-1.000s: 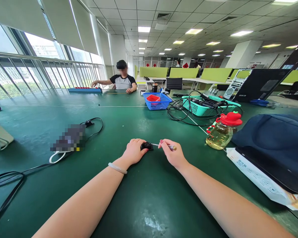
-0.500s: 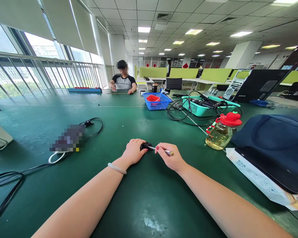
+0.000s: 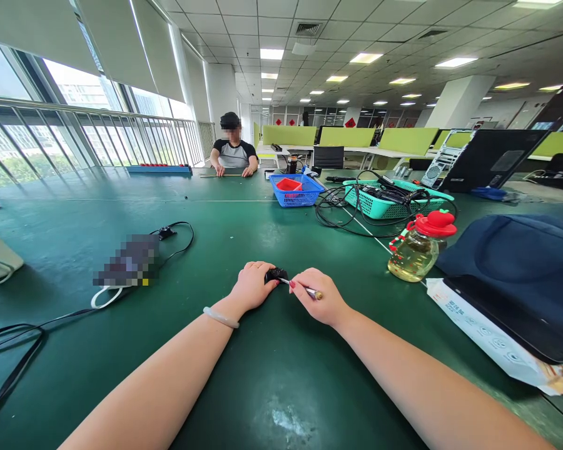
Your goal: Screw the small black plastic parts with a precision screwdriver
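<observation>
While my L grip (image 3: 252,286), fingers curled, pins a small blk part (image 3: 276,274) to the worktop (image 3: 272,356), my R grip (image 3: 326,301) pinches a slim tool (image 3: 318,294), tip at the part; prob. light, hard, best held by its sides.

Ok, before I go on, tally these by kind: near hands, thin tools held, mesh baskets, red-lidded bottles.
Near hands: 2 (left hand, right hand)
Held thin tool: 1
Mesh baskets: 2 (blue basket, green basket)
Red-lidded bottle: 1
Total: 6
</observation>
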### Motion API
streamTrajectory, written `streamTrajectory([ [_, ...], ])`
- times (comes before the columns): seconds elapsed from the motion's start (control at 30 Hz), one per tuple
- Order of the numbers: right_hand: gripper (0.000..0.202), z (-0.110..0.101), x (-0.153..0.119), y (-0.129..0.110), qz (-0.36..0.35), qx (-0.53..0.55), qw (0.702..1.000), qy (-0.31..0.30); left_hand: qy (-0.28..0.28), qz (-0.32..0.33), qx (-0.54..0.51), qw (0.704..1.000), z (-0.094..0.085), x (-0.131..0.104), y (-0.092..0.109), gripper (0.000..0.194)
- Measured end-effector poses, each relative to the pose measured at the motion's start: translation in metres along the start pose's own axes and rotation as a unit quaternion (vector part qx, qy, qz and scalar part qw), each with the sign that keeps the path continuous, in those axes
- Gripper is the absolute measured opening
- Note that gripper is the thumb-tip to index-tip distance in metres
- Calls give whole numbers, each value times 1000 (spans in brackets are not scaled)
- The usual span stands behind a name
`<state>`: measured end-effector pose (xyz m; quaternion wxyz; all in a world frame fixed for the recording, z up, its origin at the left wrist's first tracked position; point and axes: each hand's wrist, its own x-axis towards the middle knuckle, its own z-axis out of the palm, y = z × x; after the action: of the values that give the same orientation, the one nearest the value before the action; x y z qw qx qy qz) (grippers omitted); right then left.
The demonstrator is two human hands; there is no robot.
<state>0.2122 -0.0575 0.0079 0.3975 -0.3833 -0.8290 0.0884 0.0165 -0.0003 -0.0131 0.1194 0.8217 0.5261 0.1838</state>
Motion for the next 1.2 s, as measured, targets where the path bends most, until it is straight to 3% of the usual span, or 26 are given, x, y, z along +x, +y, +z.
streamTrajectory([
  [0.37,29,4,1,-2,-94,-89,990,-58,-2,-13,13,1000,-1,0,3,35],
  [0.57,31,2,2,-3,-115,-97,988,-36,1,-6,9,1000,-1,0,2,33],
  [1.2,31,3,2,-4,-121,-118,985,-26,5,-12,4,1000,-1,0,2,33],
])
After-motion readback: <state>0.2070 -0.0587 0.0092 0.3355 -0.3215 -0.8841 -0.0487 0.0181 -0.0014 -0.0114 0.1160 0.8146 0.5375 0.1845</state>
